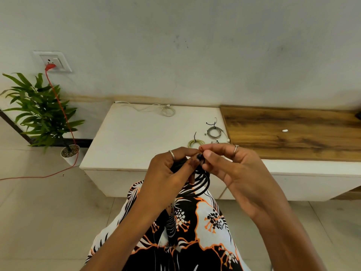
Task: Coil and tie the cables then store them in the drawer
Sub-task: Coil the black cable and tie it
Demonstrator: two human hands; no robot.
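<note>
Two hands meet over a coiled black cable point(199, 182), near the white counter point(125, 141): the left hand point(172, 171) grips the coil, the right hand point(230, 163) pinches its top. Three more cables lie on the counter: yellow coil point(196, 143), grey coil point(214, 132), loose white cable point(166, 110) at the far edge.

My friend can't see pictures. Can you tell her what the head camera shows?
Two hands, left hand and right hand, hold a coiled black cable over a white cabinet. Two tied cable coils and a loose white cable lie on top.
</note>
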